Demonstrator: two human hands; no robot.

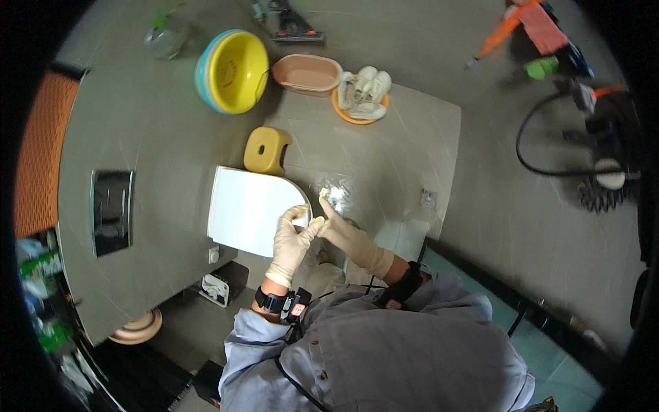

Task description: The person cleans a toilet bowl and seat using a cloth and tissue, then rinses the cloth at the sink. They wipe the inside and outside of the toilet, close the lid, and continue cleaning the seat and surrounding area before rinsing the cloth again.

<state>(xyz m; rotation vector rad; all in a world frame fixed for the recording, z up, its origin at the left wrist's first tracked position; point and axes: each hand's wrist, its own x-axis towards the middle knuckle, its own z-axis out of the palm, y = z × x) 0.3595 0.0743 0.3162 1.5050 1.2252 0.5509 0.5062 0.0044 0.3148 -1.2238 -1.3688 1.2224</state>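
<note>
Both hands wear thin cream gloves and are raised in front of my body, over the front edge of a white toilet lid point(252, 211). My left hand point(291, 242) has its index finger bent and its thumb reaching toward the right hand. At the thumb tips the hands meet, or nearly so; whether either pinches the other's glove is too small to tell. My right hand point(352, 239) holds its index finger extended, with loose, wrinkled glove material at the tip. Black straps with a small device point(288, 303) circle the left wrist. A dark band point(404, 283) wraps the right wrist.
Beyond the toilet stands a yellow stool point(265, 150). Stacked basins with a yellow one point(239, 72) in front, a beige tub point(308, 73) and an orange basin point(355, 117) holding white shoes point(368, 85) lie farther off. A glass panel point(463, 268) borders my right.
</note>
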